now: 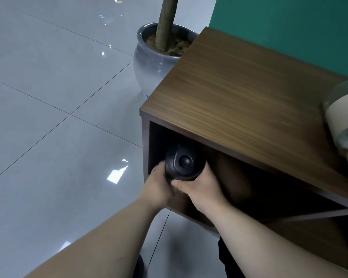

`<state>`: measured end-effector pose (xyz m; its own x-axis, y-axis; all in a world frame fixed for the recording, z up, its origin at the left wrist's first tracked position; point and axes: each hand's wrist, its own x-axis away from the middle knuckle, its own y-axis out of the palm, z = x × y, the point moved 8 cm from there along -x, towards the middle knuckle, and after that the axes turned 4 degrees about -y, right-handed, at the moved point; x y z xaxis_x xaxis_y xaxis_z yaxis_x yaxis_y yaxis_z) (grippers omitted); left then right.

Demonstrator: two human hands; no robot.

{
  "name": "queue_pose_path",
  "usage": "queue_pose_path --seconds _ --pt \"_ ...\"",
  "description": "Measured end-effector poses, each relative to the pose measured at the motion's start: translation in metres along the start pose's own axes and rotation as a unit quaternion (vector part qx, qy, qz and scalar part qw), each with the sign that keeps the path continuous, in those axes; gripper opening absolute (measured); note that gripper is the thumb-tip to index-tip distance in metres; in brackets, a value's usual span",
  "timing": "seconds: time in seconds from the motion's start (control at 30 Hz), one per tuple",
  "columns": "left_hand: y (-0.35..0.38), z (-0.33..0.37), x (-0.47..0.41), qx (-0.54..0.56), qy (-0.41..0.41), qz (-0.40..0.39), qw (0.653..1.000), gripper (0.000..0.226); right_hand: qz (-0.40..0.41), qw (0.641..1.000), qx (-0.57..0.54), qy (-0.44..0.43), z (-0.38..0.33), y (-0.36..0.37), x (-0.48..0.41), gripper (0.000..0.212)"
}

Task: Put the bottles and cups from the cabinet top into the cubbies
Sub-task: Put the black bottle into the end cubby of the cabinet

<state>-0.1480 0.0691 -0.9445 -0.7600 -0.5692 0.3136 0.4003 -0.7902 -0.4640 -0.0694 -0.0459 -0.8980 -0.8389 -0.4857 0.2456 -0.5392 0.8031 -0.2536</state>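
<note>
The black bottle (184,164) is at the mouth of the top-left cubby (155,141), lid end toward the camera, and both hands grip it. The left hand (158,187) wraps the left side of its body and the right hand (201,188) takes the right side from below; the fingers (159,167) of both hands are curled tight around the bottle. I think two hands are used because the bottle is wide and must go in under the low edge of the cabinet top (239,87) without knocking it. Whether the bottle already rests on the cubby floor I cannot tell, because the hands hide its lower part.

Counted: one black bottle in the hands, and one more container (344,121) on the cabinet top at the right edge of the view, clear with a pale band, cut off by the frame. So at least one thing is left to move. One cubby is clearly seen, and part of one more below it. Beside the cabinet stands one grey plant pot (149,63) on the floor.
</note>
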Motion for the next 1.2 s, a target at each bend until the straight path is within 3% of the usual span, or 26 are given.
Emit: queue_pose_path --seconds 0.2,0.33,0.5,0.93,1.2 --pt "-0.002 -0.001 -0.001 -0.038 -0.002 0.020 0.999 0.056 -0.013 1.000 0.005 0.009 0.002 -0.004 -0.004 0.069" --pt "-0.005 -0.007 0.002 -0.096 -0.020 0.042 0.994 0.046 -0.029 0.999 0.033 0.032 0.011 -0.007 -0.006 0.062" --pt "-0.007 -0.010 0.001 -0.102 -0.018 0.059 0.993 0.061 -0.028 0.997 0.050 0.045 0.022 -0.008 -0.008 0.059" --pt "-0.010 -0.013 -0.004 -0.127 0.001 0.081 0.989 0.052 0.005 0.993 0.105 0.056 0.027 -0.012 -0.005 0.052" --pt "-0.011 -0.013 -0.006 -0.132 0.015 0.085 0.988 0.046 0.035 0.992 0.103 0.063 0.042 -0.011 -0.007 0.072"
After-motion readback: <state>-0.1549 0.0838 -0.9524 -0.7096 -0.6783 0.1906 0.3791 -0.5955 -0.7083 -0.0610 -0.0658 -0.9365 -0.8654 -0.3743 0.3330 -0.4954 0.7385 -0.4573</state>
